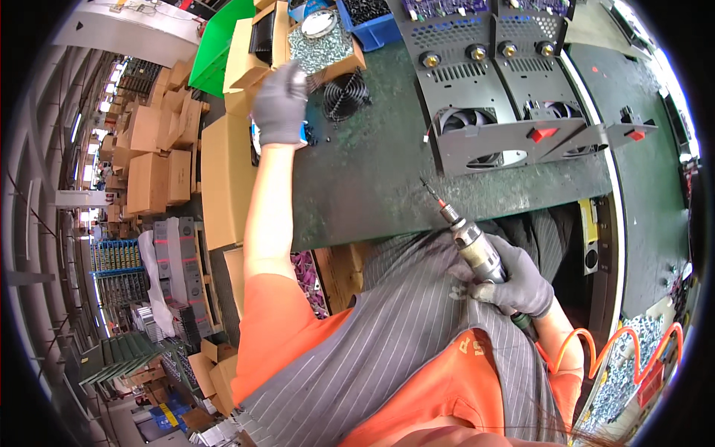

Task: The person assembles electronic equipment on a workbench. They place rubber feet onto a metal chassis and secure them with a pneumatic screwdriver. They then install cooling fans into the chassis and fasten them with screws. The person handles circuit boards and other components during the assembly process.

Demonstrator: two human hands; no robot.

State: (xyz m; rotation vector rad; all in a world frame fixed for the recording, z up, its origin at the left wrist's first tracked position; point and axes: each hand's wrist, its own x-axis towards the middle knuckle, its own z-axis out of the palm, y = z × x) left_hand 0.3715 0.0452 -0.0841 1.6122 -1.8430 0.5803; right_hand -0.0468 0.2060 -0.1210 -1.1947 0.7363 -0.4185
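Observation:
My right hand (525, 283), in a grey glove, is wrapped round a power screwdriver (477, 249). Its long bit points up and to the left, just over the near edge of the workbench (357, 201). My left hand (281, 108), also gloved, is stretched out to the far left, near the cardboard box of screws (320, 51). Motion smears its fingers, so their grip does not show. Beside it lie several black round fan guards (345, 97). On the right of the bench stand black metal chassis panels (480, 89) with fans (465, 119) fitted.
A blue bin (366, 21) of dark small parts and a green bin (220, 45) stand at the back left. An orange coiled hose (633, 335) hangs by my right arm. Stacked cardboard boxes (147, 182) fill the floor at left. Purple circuit boards (447, 7) sit at the panels' far end.

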